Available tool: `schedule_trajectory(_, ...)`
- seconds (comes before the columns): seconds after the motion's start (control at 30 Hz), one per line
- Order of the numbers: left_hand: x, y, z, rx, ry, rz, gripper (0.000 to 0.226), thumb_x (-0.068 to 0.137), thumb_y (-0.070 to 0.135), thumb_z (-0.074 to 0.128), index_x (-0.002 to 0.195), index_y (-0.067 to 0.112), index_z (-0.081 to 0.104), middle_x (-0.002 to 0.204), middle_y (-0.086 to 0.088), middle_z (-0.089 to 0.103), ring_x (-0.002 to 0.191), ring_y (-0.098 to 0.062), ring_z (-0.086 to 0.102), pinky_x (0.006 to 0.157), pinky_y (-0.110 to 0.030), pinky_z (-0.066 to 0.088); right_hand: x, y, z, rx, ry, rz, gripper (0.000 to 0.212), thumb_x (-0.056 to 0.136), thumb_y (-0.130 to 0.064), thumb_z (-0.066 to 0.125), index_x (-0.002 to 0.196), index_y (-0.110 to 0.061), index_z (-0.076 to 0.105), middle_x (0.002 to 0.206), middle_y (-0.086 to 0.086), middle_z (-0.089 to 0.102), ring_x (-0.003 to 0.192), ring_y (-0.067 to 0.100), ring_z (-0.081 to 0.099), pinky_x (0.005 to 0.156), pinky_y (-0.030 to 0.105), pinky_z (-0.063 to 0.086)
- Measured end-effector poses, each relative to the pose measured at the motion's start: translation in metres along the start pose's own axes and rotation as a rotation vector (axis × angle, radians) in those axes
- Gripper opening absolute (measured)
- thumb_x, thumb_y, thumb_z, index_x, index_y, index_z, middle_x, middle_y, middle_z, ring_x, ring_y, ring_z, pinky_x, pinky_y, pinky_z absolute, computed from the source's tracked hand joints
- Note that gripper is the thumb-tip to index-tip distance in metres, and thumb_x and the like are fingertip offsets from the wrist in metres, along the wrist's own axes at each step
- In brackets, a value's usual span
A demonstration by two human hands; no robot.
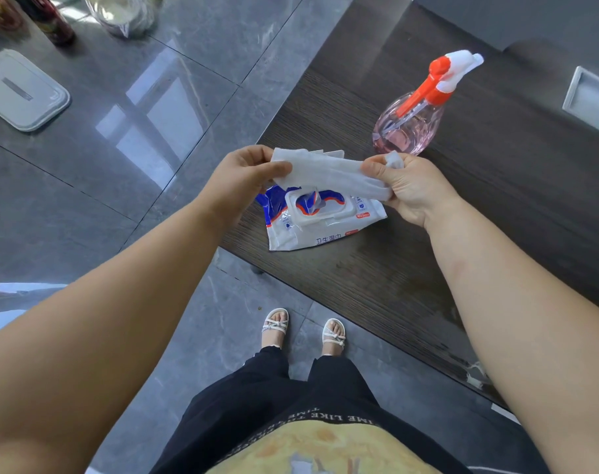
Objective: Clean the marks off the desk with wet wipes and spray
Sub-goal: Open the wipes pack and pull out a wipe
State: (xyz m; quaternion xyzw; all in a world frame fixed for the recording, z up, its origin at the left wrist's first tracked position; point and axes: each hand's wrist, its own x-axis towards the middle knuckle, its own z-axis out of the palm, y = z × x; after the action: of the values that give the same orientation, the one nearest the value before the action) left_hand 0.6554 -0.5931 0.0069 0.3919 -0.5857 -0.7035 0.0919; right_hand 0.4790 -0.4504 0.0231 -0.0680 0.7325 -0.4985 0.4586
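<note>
Both hands pinch a wet wipe (328,171) stretched above the pack (322,218): left hand (246,179) on one end, right hand (405,186) on the other. Limp and damp, it likely handles best bunched. Spray bottle (411,126) stands on the bench (479,206).

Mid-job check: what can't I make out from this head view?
1. Head view: the far part of the wipes pack is hidden by the wet wipe held by the left hand and right hand.
2. Head view: pale marks at the desk edge, partly covered by the right forearm.
3. Head view: dark bottle, top left, cut off by the frame edge.
</note>
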Motion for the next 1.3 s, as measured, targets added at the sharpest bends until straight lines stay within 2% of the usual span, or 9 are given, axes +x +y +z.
schedule_trajectory(0.2,0.003,0.001,0.004,-0.128,0.068,-0.036,0.012,0.089,0.009,0.056,0.081,0.018,0.058,0.077,0.007,0.068,0.081,-0.016,0.059,0.089,-0.035,0.049,0.0,-0.002,0.003,0.137,0.0,0.003,0.006,0.084,-0.014,0.066,0.083,-0.014,0.059,0.083,0.004,0.065,0.08,0.017,0.066,0.073,0.033,0.057)
schedule_trajectory(0.33,0.005,0.0,0.005,-0.181,0.082,-0.052,0.012,0.088,0.007,0.056,0.079,0.015,0.054,0.082,-0.001,0.066,0.081,-0.02,0.058,0.081,-0.034,0.049,-0.001,-0.001,0.0,0.183,0.048,0.012,0.008,0.084,-0.013,0.065,0.086,-0.013,0.058,0.081,0.004,0.066,0.076,0.015,0.067,0.066,0.03,0.058)
schedule_trajectory(0.5,0.006,0.002,-0.006,-0.297,0.222,0.002,0.011,0.076,0.005,0.055,0.079,0.015,0.056,0.068,-0.001,0.059,0.056,-0.011,0.05,0.053,-0.021,0.04,0.004,0.001,-0.018,0.283,0.189,-0.011,0.008,0.085,-0.013,0.065,0.091,-0.013,0.06,0.088,0.003,0.067,0.08,0.014,0.065,0.058,0.027,0.056)
schedule_trajectory(0.67,0.0,0.013,0.002,-0.201,0.064,0.049,0.015,0.077,0.014,0.06,0.088,0.024,0.061,0.07,0.008,0.065,0.067,-0.009,0.058,0.06,-0.019,0.046,0.002,0.003,-0.022,0.078,0.055,-0.023,0.024,0.093,-0.026,0.056,0.113,-0.013,0.058,0.103,-0.001,0.065,0.096,0.012,0.061,0.082,0.029,0.052)
schedule_trajectory(0.83,-0.004,0.032,0.028,-0.192,-0.141,0.094,0.014,0.076,0.016,0.062,0.089,0.022,0.063,0.077,0.005,0.067,0.068,-0.008,0.062,0.06,-0.02,0.049,-0.006,-0.01,0.001,0.047,-0.057,-0.011,0.041,0.081,-0.05,0.061,0.101,-0.014,0.059,0.062,-0.01,0.062,0.063,0.006,0.057,0.063,0.027,0.046)
schedule_trajectory(0.9,-0.002,0.034,0.034,-0.175,-0.16,0.098,0.011,0.079,0.019,0.061,0.089,0.022,0.064,0.081,0.002,0.066,0.069,-0.01,0.061,0.056,-0.019,0.047,-0.012,-0.011,0.006,-0.004,-0.198,0.021,0.054,0.067,-0.06,0.062,0.095,-0.014,0.066,0.074,0.0,0.07,0.071,0.015,0.066,0.069,0.035,0.053)
schedule_trajectory(1.07,-0.001,0.028,0.044,-0.032,-0.11,0.029,0.017,0.093,0.023,0.053,0.08,0.022,0.064,0.079,0.002,0.065,0.07,-0.012,0.057,0.065,-0.026,0.044,-0.02,-0.011,0.017,0.041,-0.23,0.0,0.047,0.082,-0.031,0.064,0.117,-0.001,0.061,0.111,0.016,0.067,0.094,0.024,0.066,0.077,0.034,0.056)
schedule_trajectory(1.2,0.001,0.016,0.042,0.174,0.01,-0.04,0.008,0.089,0.027,0.06,0.094,0.021,0.063,0.087,0.004,0.065,0.07,-0.009,0.057,0.06,-0.02,0.049,-0.015,-0.01,0.009,-0.013,-0.188,-0.013,0.031,0.086,-0.019,0.064,0.115,-0.008,0.06,0.102,0.009,0.07,0.088,0.02,0.07,0.067,0.032,0.059)
schedule_trajectory(1.3,0.001,0.01,0.037,0.174,-0.036,0.022,0.036,0.084,0.023,0.065,0.116,0.029,0.049,0.109,0.004,0.059,0.08,-0.006,0.06,0.056,-0.012,0.048,-0.016,-0.013,0.007,-0.051,-0.257,-0.03,0.022,0.088,-0.017,0.061,0.11,-0.011,0.061,0.096,0.005,0.071,0.08,0.014,0.07,0.06,0.027,0.057)
